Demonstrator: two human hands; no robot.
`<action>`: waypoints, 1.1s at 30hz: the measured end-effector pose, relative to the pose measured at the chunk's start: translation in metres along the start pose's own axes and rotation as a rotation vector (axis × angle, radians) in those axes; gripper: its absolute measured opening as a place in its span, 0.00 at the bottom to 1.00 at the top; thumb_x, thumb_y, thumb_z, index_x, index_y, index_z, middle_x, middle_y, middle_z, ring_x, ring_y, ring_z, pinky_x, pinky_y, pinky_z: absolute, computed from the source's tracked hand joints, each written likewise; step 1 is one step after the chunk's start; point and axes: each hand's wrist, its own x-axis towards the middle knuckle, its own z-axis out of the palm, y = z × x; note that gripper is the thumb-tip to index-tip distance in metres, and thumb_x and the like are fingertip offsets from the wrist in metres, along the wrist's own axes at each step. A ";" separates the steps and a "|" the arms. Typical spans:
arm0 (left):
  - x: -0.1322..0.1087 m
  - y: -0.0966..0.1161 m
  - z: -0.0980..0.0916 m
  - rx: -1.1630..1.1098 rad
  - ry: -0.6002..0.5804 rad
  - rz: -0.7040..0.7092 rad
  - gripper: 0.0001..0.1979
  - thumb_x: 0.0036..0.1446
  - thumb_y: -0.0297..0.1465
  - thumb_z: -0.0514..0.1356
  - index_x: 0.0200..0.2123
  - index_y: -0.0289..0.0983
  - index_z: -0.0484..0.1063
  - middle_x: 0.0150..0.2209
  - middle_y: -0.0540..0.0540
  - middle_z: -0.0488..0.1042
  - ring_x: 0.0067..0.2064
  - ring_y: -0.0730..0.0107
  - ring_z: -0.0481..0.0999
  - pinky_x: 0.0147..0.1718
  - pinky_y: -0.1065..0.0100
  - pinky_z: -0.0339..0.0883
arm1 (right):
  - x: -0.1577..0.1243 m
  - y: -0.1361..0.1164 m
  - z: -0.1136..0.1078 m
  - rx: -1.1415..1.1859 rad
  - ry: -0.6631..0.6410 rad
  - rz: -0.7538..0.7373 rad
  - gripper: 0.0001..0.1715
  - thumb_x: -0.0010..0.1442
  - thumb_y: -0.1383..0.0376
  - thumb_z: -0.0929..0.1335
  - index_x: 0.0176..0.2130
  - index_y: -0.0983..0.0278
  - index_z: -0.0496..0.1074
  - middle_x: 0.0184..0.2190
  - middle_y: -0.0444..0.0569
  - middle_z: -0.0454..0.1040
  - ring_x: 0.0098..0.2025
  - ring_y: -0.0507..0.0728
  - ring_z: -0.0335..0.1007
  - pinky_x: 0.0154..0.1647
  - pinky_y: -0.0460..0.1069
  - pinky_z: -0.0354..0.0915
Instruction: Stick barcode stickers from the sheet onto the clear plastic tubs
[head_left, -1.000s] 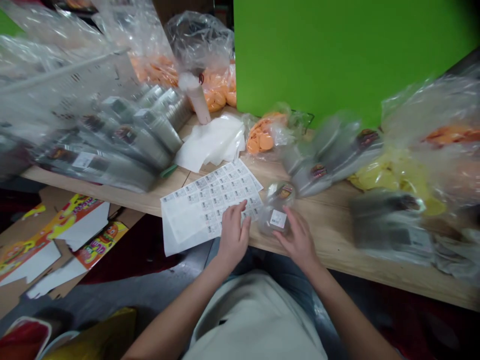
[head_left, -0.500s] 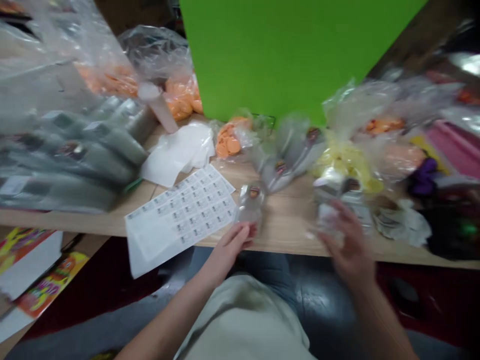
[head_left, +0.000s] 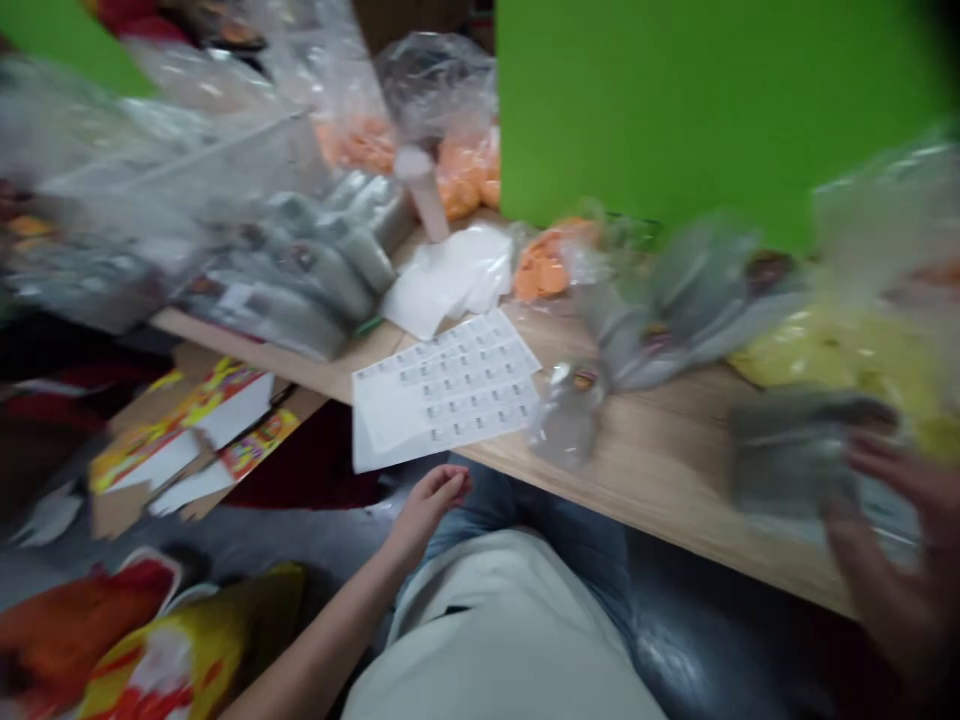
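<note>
Left hand at the torso's 11 o'clock is pinching its grip together, nothing visible inside; right hand at 2:30 is overlapping a stack of clear packs, too blurred to tell if grasping. Beyond, a clear pouch is lying flat at 1, just beside the label sheet toward 12, which is overhanging the surface edge, likely for easy left-hand reach. More clear packages are sitting at 11, probably parked out of the way.
</note>
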 end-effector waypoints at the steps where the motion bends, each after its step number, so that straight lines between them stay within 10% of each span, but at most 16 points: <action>1: 0.003 -0.004 -0.009 -0.055 0.053 -0.011 0.18 0.46 0.39 0.65 0.37 0.34 0.71 0.34 0.45 0.75 0.38 0.69 0.75 0.37 0.72 0.65 | -0.007 -0.026 0.035 0.035 -0.204 -0.089 0.22 0.56 0.58 0.64 0.52 0.47 0.66 0.51 0.50 0.69 0.56 0.63 0.61 0.57 0.64 0.55; 6: 0.014 -0.016 -0.044 -0.464 0.160 -0.029 0.15 0.50 0.37 0.64 0.39 0.36 0.69 0.40 0.43 0.75 0.41 0.69 0.76 0.40 0.69 0.68 | -0.063 -0.116 0.219 0.103 -0.744 -0.462 0.25 0.56 0.67 0.62 0.54 0.64 0.63 0.59 0.57 0.59 0.63 0.66 0.49 0.57 0.65 0.56; 9: 0.017 -0.016 -0.054 -0.673 0.127 -0.094 0.12 0.54 0.35 0.61 0.39 0.34 0.69 0.37 0.43 0.76 0.39 0.71 0.77 0.40 0.71 0.71 | -0.086 -0.113 0.262 0.105 -0.849 -0.527 0.24 0.56 0.67 0.63 0.53 0.65 0.64 0.59 0.57 0.59 0.63 0.65 0.48 0.59 0.66 0.51; 22: 0.023 0.002 -0.044 -0.593 0.080 -0.051 0.10 0.50 0.30 0.64 0.34 0.29 0.74 0.37 0.41 0.78 0.37 0.72 0.77 0.39 0.74 0.72 | -0.084 -0.128 0.265 0.251 -0.682 -0.157 0.06 0.57 0.63 0.64 0.32 0.61 0.71 0.34 0.48 0.74 0.45 0.58 0.67 0.58 0.61 0.50; 28: 0.031 0.008 -0.048 -0.586 0.145 -0.147 0.16 0.54 0.38 0.59 0.37 0.29 0.72 0.37 0.39 0.77 0.37 0.68 0.78 0.33 0.73 0.72 | -0.064 -0.119 0.272 0.412 -0.509 0.337 0.18 0.59 0.55 0.60 0.35 0.65 0.71 0.29 0.48 0.74 0.32 0.54 0.69 0.37 0.52 0.65; 31: 0.021 0.017 -0.052 -0.581 -0.166 -0.423 0.31 0.53 0.53 0.51 0.37 0.28 0.71 0.38 0.36 0.76 0.35 0.62 0.78 0.26 0.71 0.71 | -0.055 -0.115 0.262 0.363 -0.255 0.323 0.19 0.62 0.57 0.58 0.42 0.66 0.68 0.33 0.50 0.73 0.32 0.54 0.69 0.34 0.50 0.66; 33: 0.010 0.028 -0.049 -0.534 -0.381 -0.447 0.37 0.49 0.58 0.48 0.39 0.28 0.71 0.39 0.35 0.75 0.35 0.61 0.78 0.26 0.70 0.70 | -0.055 -0.112 0.246 0.310 -0.219 0.050 0.12 0.59 0.61 0.63 0.42 0.63 0.70 0.33 0.49 0.73 0.35 0.54 0.69 0.38 0.51 0.65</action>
